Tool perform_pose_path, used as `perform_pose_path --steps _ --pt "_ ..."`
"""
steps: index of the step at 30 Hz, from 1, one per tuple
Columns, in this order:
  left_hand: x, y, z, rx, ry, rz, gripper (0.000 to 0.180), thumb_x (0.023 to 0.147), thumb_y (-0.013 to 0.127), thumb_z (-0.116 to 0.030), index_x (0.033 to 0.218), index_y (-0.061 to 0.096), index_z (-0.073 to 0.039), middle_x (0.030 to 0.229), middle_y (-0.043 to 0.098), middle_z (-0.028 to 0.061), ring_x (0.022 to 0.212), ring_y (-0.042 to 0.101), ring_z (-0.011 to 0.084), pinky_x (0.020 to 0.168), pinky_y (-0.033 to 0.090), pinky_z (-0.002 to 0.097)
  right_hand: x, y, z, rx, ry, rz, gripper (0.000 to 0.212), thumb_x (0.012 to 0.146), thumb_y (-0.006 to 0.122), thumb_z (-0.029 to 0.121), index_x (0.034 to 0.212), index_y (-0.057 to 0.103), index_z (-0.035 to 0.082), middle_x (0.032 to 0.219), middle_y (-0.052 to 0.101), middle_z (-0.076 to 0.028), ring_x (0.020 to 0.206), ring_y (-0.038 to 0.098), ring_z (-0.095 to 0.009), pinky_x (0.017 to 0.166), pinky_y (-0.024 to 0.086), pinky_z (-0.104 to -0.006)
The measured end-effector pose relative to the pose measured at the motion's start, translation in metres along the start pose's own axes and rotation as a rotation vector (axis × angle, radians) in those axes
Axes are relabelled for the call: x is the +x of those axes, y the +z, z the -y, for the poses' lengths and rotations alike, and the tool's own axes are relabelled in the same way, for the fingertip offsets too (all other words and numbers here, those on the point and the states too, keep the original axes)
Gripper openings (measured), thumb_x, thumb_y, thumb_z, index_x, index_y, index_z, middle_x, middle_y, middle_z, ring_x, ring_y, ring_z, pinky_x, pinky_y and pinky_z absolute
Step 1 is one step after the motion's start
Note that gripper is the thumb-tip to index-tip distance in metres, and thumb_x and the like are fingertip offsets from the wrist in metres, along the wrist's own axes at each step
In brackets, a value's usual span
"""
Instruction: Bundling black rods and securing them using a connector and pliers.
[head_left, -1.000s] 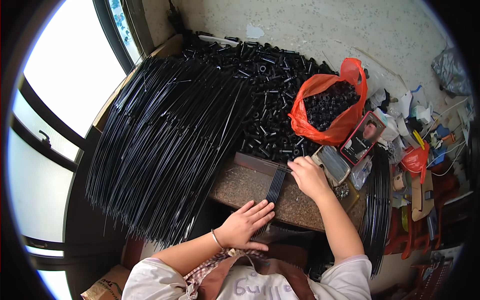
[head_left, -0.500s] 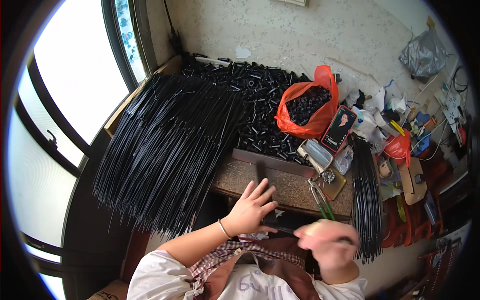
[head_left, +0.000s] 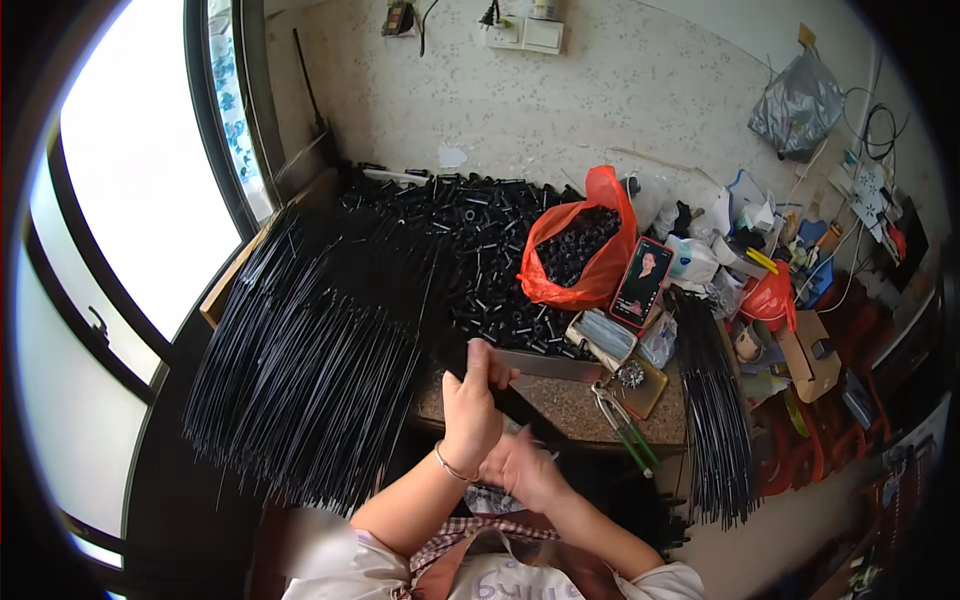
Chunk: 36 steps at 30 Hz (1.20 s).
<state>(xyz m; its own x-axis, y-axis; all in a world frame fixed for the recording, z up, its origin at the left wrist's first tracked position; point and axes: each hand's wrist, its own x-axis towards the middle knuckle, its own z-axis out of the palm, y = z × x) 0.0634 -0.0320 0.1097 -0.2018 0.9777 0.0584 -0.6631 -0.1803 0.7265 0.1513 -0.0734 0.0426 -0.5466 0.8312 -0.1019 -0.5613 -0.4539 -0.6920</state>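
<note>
Over the front edge of the workbench, my left hand [head_left: 474,400] is closed, its thumb side up, around a long dark strip-like piece [head_left: 532,412]. Part of that piece runs down to the right past my fingers; its exact kind is not clear against the dark heap behind. Just below and to the right, my right hand [head_left: 525,472] is blurred, with its fingers apart and nothing seen in it. To the left of my hands lies a wide spread of thin black rods [head_left: 310,370] whose ends hang over the bench edge.
Behind lies a heap of short black tubular parts [head_left: 480,225], with a red plastic bag [head_left: 575,292] of similar parts. Right of it are a phone [head_left: 640,283], a box of thin strips [head_left: 606,334], green-handled pliers [head_left: 630,430] and another bundle of black rods [head_left: 715,420].
My left hand has gone from spread fingers to a closed grip and turned upward. My right hand has moved left, close beneath it, and opened. The view has tilted up.
</note>
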Motion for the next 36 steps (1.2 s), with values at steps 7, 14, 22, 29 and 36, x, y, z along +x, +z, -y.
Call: perform_pose_path --steps 7,14,22,29,36 --pt "-0.044 -0.001 0.035 -0.464 -0.685 0.44 0.041 0.083 0.034 -0.031 0.106 0.039 0.002 0.1 0.049 0.0123 0.096 0.045 0.0206 0.083 0.033 0.0301 0.005 0.025 0.126 0.226 -0.977 -0.71 0.03 0.081 0.038 0.034 0.082 0.045 0.005 0.062 0.043 0.0 0.056 0.04 -0.011 0.061 0.038 -0.0266" --pt "-0.015 0.009 -0.053 0.585 0.731 0.965 0.043 0.071 0.053 -0.029 0.095 0.048 0.006 0.088 0.054 0.0176 0.083 0.052 0.0228 0.075 0.038 0.0317 -0.017 0.026 0.097 -0.537 -1.111 -0.183 0.026 0.083 0.034 0.027 0.086 0.041 0.003 0.055 0.043 -0.006 0.045 0.043 -0.013 0.047 0.042 -0.0295" --pt "0.032 -0.004 -0.01 0.77 0.014 0.853 0.014 0.077 0.046 -0.008 0.081 0.056 0.001 0.064 0.058 0.0037 0.067 0.056 0.0131 0.093 0.021 0.0375 -0.001 -0.033 -0.011 -0.48 -0.37 -0.074 0.019 0.083 0.038 0.015 0.093 0.044 0.0 0.069 0.051 -0.007 0.063 0.05 -0.011 0.059 0.041 -0.0218" --pt "0.06 0.013 -0.024 0.396 -0.111 1.562 0.044 0.076 0.048 -0.031 0.102 0.045 0.004 0.097 0.051 0.0147 0.091 0.049 0.0227 0.088 0.027 0.0318 -0.013 -0.073 -0.016 -0.596 -0.522 -0.34 0.019 0.081 0.042 0.016 0.091 0.046 0.0 0.078 0.053 -0.005 0.066 0.051 -0.011 0.06 0.042 -0.0239" --pt "0.254 0.001 0.022 1.241 0.262 0.5 0.058 0.062 0.057 -0.047 0.098 0.051 -0.001 0.097 0.051 0.017 0.09 0.049 0.0261 0.077 0.038 0.0311 -0.019 -0.055 -0.028 -0.109 -0.296 -0.541 0.022 0.081 0.041 0.02 0.093 0.043 0.002 0.071 0.052 -0.009 0.059 0.051 -0.017 0.053 0.042 -0.0265"
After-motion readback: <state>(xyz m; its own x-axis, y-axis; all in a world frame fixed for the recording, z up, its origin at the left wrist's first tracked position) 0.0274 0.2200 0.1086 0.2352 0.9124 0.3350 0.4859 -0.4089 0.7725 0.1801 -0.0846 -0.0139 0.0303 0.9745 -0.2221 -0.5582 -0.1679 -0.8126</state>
